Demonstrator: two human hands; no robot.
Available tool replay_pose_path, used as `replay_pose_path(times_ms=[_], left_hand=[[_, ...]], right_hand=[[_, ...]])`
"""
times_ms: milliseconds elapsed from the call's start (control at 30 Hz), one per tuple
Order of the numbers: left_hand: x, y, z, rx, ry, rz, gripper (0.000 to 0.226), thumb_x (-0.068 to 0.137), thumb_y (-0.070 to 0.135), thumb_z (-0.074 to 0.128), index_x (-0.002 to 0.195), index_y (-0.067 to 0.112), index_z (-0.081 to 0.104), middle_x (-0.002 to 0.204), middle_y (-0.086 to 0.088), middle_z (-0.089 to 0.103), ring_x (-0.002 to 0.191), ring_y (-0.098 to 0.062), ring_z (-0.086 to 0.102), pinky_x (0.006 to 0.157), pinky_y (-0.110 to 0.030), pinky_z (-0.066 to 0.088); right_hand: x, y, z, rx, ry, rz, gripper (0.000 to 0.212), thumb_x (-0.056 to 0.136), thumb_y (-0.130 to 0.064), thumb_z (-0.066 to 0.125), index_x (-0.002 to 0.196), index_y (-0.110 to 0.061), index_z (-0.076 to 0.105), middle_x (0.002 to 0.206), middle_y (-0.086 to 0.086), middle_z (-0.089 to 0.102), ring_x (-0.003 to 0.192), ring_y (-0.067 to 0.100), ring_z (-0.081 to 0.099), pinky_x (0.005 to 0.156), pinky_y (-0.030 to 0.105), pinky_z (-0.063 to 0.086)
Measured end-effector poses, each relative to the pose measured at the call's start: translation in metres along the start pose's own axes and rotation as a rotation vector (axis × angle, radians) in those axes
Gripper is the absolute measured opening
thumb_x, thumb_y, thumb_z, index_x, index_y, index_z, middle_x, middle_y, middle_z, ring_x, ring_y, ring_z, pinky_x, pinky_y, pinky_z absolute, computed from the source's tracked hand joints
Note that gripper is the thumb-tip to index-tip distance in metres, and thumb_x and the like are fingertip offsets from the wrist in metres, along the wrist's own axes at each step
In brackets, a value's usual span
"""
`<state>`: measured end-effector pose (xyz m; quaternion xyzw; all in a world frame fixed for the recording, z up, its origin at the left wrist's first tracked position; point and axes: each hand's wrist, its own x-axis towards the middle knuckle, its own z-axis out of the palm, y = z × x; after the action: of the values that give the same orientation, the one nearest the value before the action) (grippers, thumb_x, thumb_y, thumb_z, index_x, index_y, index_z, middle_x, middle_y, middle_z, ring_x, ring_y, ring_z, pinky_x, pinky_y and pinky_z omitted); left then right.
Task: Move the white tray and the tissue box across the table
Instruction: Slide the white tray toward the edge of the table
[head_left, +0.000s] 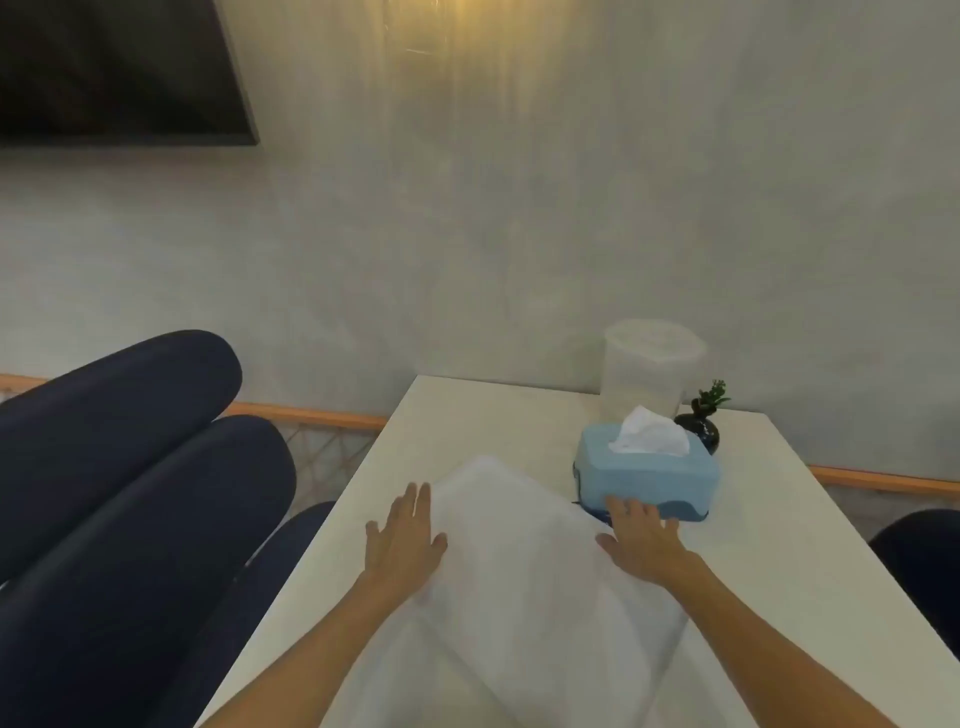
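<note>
The white tray lies turned at an angle on the white table, its outline soft and blurred. My left hand is pressed against its left edge, fingers stretched forward and thumb on the rim. My right hand holds the right edge the same way, its fingertips close to the front of the tissue box. The light blue tissue box stands just beyond the tray on the right, with a white tissue sticking out of its top.
Behind the tissue box stand a translucent lidded container and a small dark vase with a green sprig, near the wall. Dark blue chair backs crowd the table's left side. Another dark chair is at the right edge.
</note>
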<state>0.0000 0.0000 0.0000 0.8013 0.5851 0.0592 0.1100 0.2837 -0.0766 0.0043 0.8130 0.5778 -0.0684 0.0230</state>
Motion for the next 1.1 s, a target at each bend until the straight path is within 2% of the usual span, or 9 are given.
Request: replay_pose_path(times_ms=[133,267,400,533,633,733,833,967,1100], left_hand=[[-0.006,-0.010,0.010,-0.124,-0.024,-0.189,0.069,0.095,0.032,0.049,0.149,0.007,0.014,0.145,-0.015,0.034,0.124,-0.031,0.050,0.098,-0.043,0.048],[-0.008,-0.008,0.017,-0.292,-0.100,-0.264,0.059,0.092,0.023,0.055,0.139,0.003,0.025,0.133,-0.018,0.044,0.119,-0.036,0.052,0.097,-0.043,0.048],[-0.007,-0.011,0.023,-0.365,-0.099,-0.257,0.044,0.091,0.010,0.055,0.129,-0.001,0.035,0.127,-0.020,0.042,0.111,-0.037,0.054,0.094,-0.044,0.049],[-0.006,-0.021,0.024,-0.396,-0.044,-0.239,0.032,0.092,0.002,0.050,0.122,-0.004,0.042,0.113,-0.014,0.040,0.086,-0.027,0.048,0.086,-0.037,0.047],[-0.004,-0.029,0.026,-0.454,0.011,-0.210,0.036,0.089,-0.007,0.049,0.124,-0.005,0.044,0.110,-0.008,0.034,0.086,-0.023,0.046,0.086,-0.034,0.046],[-0.007,-0.031,0.027,-0.535,0.048,-0.176,0.045,0.089,-0.005,0.053,0.132,-0.002,0.041,0.129,-0.013,0.034,0.096,-0.019,0.043,0.093,-0.026,0.039],[-0.015,-0.029,0.031,-0.576,0.091,-0.196,0.056,0.087,0.001,0.059,0.138,0.001,0.035,0.138,-0.014,0.027,0.114,-0.026,0.047,0.104,-0.033,0.039],[-0.024,-0.028,0.037,-0.615,-0.035,-0.447,0.051,0.086,0.020,0.063,0.125,0.000,0.036,0.124,-0.019,0.046,0.104,-0.038,0.057,0.086,-0.041,0.051],[-0.027,-0.031,0.044,-0.608,-0.199,-0.405,0.039,0.085,0.020,0.064,0.111,-0.002,0.047,0.107,-0.021,0.063,0.089,-0.036,0.067,0.078,-0.046,0.060]], right_hand=[[-0.005,0.011,0.016,0.028,-0.103,0.109,0.060,0.096,-0.039,0.038,0.148,-0.018,0.017,0.150,0.012,0.030,0.137,0.034,0.030,0.111,0.057,0.024],[-0.007,0.009,0.025,0.084,-0.158,0.139,0.055,0.096,-0.037,0.036,0.146,-0.019,0.020,0.143,0.011,0.039,0.132,0.033,0.038,0.110,0.054,0.027],[-0.008,0.006,0.028,0.087,-0.110,0.121,0.051,0.096,-0.033,0.037,0.142,-0.015,0.025,0.138,0.012,0.042,0.126,0.032,0.043,0.106,0.051,0.033],[-0.008,0.005,0.029,0.091,-0.046,0.111,0.044,0.097,-0.025,0.037,0.139,-0.011,0.032,0.133,0.013,0.045,0.121,0.031,0.045,0.102,0.045,0.038],[-0.009,0.003,0.030,0.120,-0.018,0.109,0.040,0.097,-0.018,0.036,0.136,-0.009,0.035,0.131,0.015,0.046,0.119,0.031,0.046,0.099,0.043,0.040],[-0.010,0.000,0.029,0.127,-0.006,0.114,0.040,0.097,-0.016,0.035,0.136,-0.008,0.035,0.131,0.016,0.046,0.119,0.031,0.046,0.098,0.041,0.041],[-0.010,-0.001,0.029,0.130,0.010,0.121,0.040,0.097,-0.015,0.035,0.136,-0.010,0.035,0.130,0.015,0.047,0.117,0.030,0.047,0.097,0.040,0.042],[-0.010,-0.003,0.028,0.096,0.026,0.131,0.038,0.097,-0.012,0.036,0.134,-0.009,0.037,0.128,0.014,0.048,0.117,0.029,0.047,0.095,0.038,0.043],[-0.012,-0.010,0.023,0.086,0.004,0.131,0.035,0.095,-0.008,0.040,0.130,-0.005,0.041,0.127,0.015,0.053,0.115,0.029,0.053,0.092,0.036,0.045]])
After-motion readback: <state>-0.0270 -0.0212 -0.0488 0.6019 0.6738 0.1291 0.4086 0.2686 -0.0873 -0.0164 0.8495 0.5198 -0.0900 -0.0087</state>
